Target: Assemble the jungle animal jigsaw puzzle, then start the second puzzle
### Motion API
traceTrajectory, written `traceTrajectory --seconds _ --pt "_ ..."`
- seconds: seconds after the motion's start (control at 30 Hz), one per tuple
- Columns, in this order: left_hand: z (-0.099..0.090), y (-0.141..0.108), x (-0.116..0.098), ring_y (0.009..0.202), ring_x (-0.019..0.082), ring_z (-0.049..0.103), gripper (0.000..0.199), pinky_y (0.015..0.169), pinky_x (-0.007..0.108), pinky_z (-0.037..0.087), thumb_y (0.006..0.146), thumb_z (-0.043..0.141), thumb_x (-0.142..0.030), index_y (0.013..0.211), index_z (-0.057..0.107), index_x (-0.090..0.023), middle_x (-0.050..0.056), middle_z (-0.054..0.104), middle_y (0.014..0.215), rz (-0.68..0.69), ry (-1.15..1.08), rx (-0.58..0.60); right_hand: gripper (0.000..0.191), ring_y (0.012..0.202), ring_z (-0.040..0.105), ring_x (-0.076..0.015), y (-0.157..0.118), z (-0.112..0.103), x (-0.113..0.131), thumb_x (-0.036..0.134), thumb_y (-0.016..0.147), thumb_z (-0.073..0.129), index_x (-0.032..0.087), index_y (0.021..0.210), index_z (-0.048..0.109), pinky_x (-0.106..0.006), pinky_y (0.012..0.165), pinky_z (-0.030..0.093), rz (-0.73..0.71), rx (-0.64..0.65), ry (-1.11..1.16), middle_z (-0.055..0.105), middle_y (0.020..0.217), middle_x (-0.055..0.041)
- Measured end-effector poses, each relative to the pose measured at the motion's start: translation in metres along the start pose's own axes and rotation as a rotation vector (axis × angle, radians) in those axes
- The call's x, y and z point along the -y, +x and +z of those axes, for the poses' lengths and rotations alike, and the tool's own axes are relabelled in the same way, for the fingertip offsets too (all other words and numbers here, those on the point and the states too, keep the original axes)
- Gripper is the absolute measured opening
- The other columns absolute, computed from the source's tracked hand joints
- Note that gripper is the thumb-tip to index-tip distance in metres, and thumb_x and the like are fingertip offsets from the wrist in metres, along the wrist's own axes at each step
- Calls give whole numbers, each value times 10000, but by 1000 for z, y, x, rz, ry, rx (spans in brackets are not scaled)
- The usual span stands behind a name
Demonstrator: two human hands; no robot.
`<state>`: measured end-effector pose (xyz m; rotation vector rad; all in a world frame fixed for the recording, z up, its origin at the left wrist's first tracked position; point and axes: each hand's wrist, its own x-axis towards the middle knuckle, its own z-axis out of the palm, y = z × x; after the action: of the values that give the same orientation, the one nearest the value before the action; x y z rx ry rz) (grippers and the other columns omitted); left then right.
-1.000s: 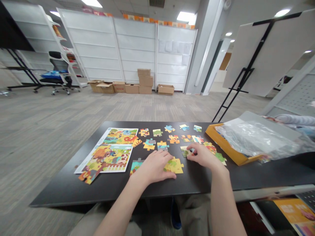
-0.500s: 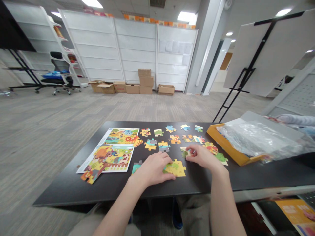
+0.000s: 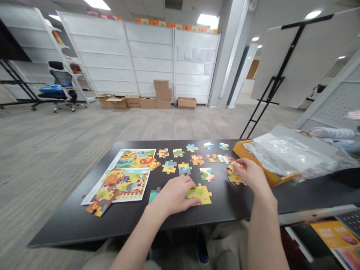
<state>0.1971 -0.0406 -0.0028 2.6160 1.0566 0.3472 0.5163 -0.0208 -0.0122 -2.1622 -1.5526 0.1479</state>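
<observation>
On the left part of the black bench (image 3: 66, 225) lies a printed puzzle picture sheet (image 3: 120, 183). A small group of jigsaw pieces (image 3: 98, 204) sits over its lower corner, at 7 o'clock from the sheet's middle. To the right of the sheet, a teal jigsaw piece (image 3: 153, 195) lies just beside the left hand (image 3: 174, 195). This hand is open and flat, palm down, and its fingertips touch a yellow-green jigsaw piece (image 3: 198, 195) without closing around it. At 12 o'clock from this hand, rows of loose jigsaw pieces (image 3: 197, 160) are spread on the bench. A pale multicolour piece (image 3: 207, 174) lies alone between the two hands. The right hand (image 3: 251, 174) is half closed, with its fingers bent down on a yellow-orange jigsaw piece (image 3: 234, 176); I cannot tell if it really grips this piece. At 2 o'clock from this hand is an orange box (image 3: 239, 152), with a clear plastic bag (image 3: 287, 155) lying over it. Far away at 12 o'clock, cardboard boxes (image 3: 156, 99) stand on the carpet floor (image 3: 168, 123) in front of white shelf panels (image 3: 149, 56).
</observation>
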Motion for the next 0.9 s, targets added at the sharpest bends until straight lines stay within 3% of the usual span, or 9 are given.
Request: traceTrajectory --seconds 0.1,0.23,0.5,0.6,0.73,0.9 --pt "3 1 2 1037 243 663 347 878 351 523 906 692 -513 1059 695 -202 56 703 1070 0 11 -3 516 1080 685 -357 6 7 -16 510 865 600 153 1227 685 -446 917 519 62 -12 -85 716 1166 -190" --pt "3 2 2 1032 239 665 352 876 351 522 917 675 -522 1065 689 -202 56 698 1074 4 14 -7 689 1104 677 -381 8 19 -19 590 770 705 160 1305 640 -454 906 527 99 49 -120 695 1209 -204" --pt "2 2 0 1028 235 667 350 877 337 519 919 670 -530 1052 685 -206 59 702 1072 8 8 -13 491 1024 682 -348 8 17 -18 457 760 731 183 1166 704 -450 902 523 27 -5 -96 704 1118 -169" --pt "3 1 1 1027 239 668 348 879 349 523 919 669 -528 1049 685 -206 58 702 1069 8 20 -9 473 1052 663 -338 5 14 -6 446 765 721 177 1153 694 -461 951 504 -77 -62 -32 703 1111 -158" --pt "5 2 2 1030 241 667 353 875 353 531 919 667 -530 1050 683 -203 60 697 1066 12 29 -6 437 1033 673 -274 -5 12 23 456 792 715 201 1144 669 -390 934 513 -279 121 172 716 1143 -104" --pt "4 3 1 1025 237 669 348 880 350 531 922 663 -530 1048 681 -205 63 700 1072 9 30 -6 385 1022 680 -267 -12 12 37 402 787 747 206 1112 681 -371 914 517 -382 314 173 733 1127 -88"
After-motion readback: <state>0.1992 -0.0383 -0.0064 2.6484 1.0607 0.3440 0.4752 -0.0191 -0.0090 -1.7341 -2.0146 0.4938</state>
